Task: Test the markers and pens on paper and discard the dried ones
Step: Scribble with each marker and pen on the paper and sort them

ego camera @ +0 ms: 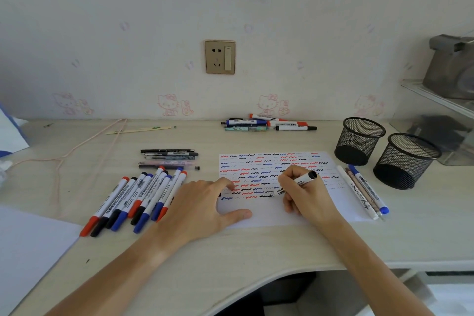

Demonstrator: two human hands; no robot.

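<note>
The step in hand is a test stroke: the right hand (pixel 305 190) grips a black-capped whiteboard marker (pixel 295 183) in a writing hold, its tip down on the paper (pixel 282 213) at the end of a fresh black squiggle in the lowest filled row. The cap sits on the marker's rear end, pointing up and to the right. Since the line under the tip looks dark and solid, this marker seems to write well — a judgement, not a certainty.

The left hand (pixel 205 202) lies flat with its fingers spread and straight, pressing the paper's left edge to the table (pixel 256 246); its thumb reaches out across the blank lower strip of the sheet. It holds nothing.

The sheet is nearly covered with red, blue and black squiggles, with only the bottom band bare, so the testing looks far along. Left of the paper lies a fanned row of markers (pixel 136 200) with red, blue and black caps, and just behind it a small group of pens (pixel 169 159). Another heap of markers and pens (pixel 266 123) rests near the wall, and three more pens (pixel 364 190) lie along the paper's right edge, beside two black mesh pen cups (pixel 384 149).

Next, the move likely calls for lifting the tip, moving the cap from the rear to the tip, and laying the marker in whichever pile suits it — which pile is for keepers and which for dried ones, I cannot tell.
</note>
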